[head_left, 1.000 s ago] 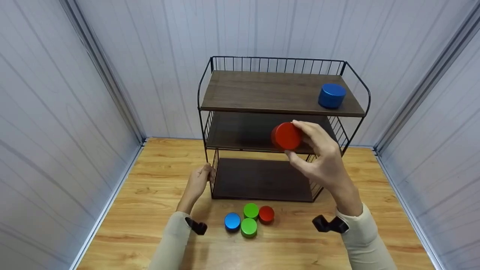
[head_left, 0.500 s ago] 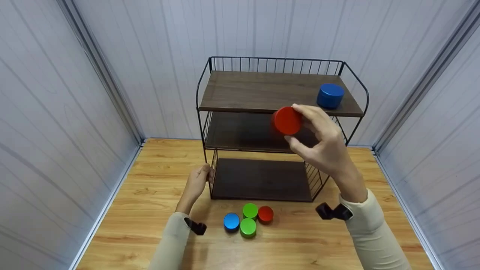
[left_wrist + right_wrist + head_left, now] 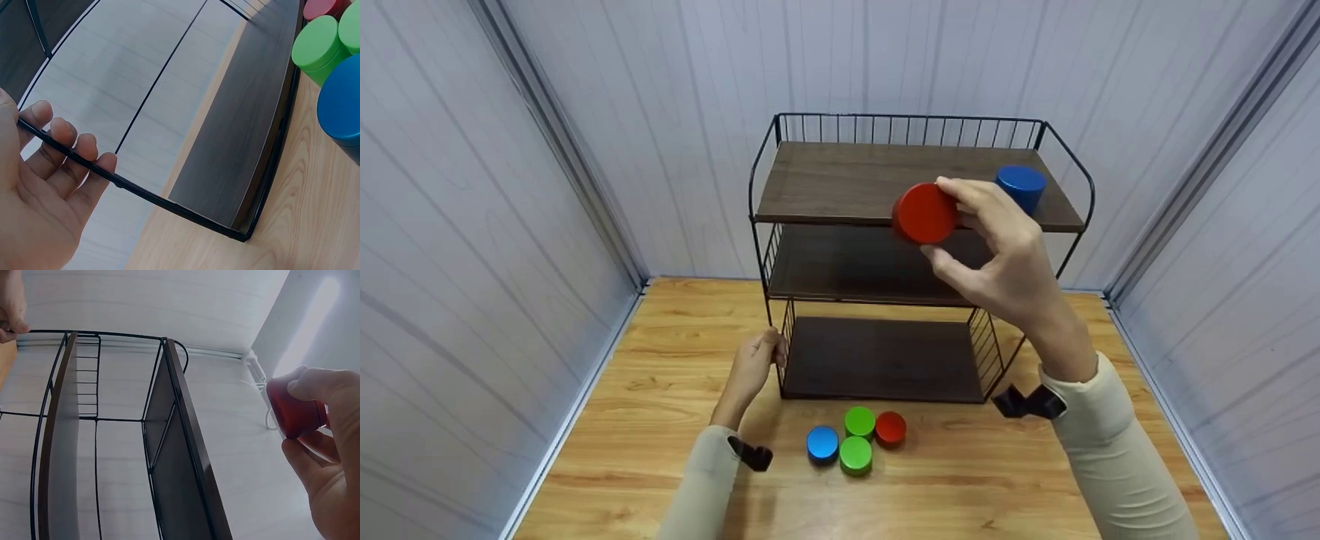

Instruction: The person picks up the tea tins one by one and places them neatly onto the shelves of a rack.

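Observation:
My right hand (image 3: 1009, 251) pinches a red round canister (image 3: 926, 214) between thumb and fingers, its flat end facing me. The canister is in the air before the front edge of the top board of a three-tier shelf rack (image 3: 877, 180). In the right wrist view the red canister (image 3: 295, 405) shows from its side, apart from the rack. My left hand (image 3: 754, 364) holds the rack's left front post low down; the left wrist view shows the fingers curled round the thin black metal rod (image 3: 146, 194). A blue canister (image 3: 1021, 186) stands on the top board's right end, partly behind my right hand.
On the wooden floor (image 3: 660, 420) before the rack stand a blue canister (image 3: 823, 445), two green canisters, one behind (image 3: 859, 422) and one in front (image 3: 856, 455), and a red canister (image 3: 891, 429), close together. Pale panel walls (image 3: 697, 112) enclose the rack.
My right hand has risen with the red canister, from before the middle board to the height of the top board's front edge. The left hand stays on the post.

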`<state>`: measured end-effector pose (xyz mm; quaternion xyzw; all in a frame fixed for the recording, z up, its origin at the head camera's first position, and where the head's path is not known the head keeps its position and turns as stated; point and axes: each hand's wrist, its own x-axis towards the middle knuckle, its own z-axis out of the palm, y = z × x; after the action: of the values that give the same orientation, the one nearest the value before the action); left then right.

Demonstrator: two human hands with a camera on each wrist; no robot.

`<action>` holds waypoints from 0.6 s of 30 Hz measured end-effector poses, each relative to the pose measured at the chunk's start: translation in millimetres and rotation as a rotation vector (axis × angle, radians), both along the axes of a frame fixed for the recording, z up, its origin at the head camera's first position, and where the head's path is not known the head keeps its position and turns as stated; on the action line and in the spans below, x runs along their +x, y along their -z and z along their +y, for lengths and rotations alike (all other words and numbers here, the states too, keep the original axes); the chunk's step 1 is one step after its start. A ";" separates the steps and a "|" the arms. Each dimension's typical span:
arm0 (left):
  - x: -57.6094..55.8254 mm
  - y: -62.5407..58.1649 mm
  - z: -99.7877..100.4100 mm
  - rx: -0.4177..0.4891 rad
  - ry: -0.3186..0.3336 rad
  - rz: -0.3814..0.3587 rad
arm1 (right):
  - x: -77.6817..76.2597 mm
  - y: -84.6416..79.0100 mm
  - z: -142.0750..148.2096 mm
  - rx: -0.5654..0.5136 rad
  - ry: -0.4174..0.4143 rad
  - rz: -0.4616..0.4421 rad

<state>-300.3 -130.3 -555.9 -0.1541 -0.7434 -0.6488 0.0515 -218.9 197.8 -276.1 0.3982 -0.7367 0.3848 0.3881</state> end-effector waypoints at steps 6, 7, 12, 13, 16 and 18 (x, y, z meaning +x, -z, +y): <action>-0.7 -0.4 -0.5 0.004 0.008 0.002 | -1.5 -8.8 -7.5 0.030 0.021 0.026; -0.7 -0.5 -0.5 0.008 0.006 -0.002 | -1.9 -10.2 -8.8 0.034 0.021 0.027; 2.4 -3.8 0.9 0.001 -0.018 -0.042 | -4.6 -16.8 -15.3 0.033 0.006 0.024; 3.0 -4.3 1.0 -0.002 -0.023 -0.049 | -5.4 -17.7 -16.3 0.034 0.004 0.024; 1.8 -2.0 0.1 -0.007 -0.026 -0.048 | -8.1 -19.8 -18.0 0.038 -0.004 0.012; 2.0 -2.6 -0.3 -0.008 -0.024 -0.051 | -10.5 -20.7 -18.9 0.041 -0.009 0.002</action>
<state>-298.4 -130.6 -553.2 -0.1287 -0.7488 -0.6489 0.0400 -229.4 178.9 -255.4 0.4097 -0.7424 0.3710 0.3787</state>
